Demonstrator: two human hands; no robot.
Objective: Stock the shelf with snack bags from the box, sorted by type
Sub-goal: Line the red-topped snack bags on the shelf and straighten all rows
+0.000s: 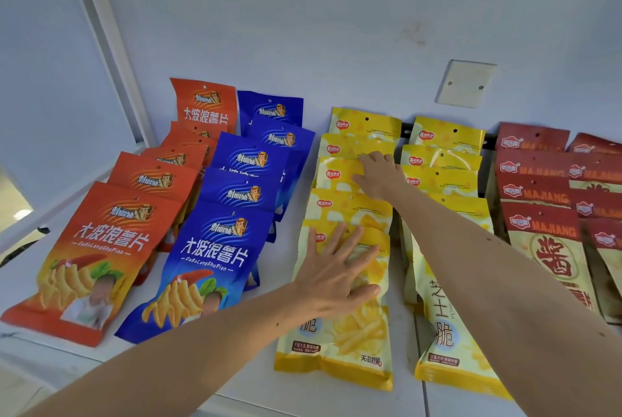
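While the left hand [336, 268] lies flat w/ fingers spread on the front yellow bag [340, 325] near the shelf's [269, 379] front edge, the right hand [378, 174] reaches further back in the same row, fingers curled over the top edge of a yellow bag [336, 177] mid-row. Orange bags [97, 248] line the left end, blue bags [215, 248] beside them, a 2nd yellow row [447, 332] right of the hands, red-brown bags [545, 231] at the right end.
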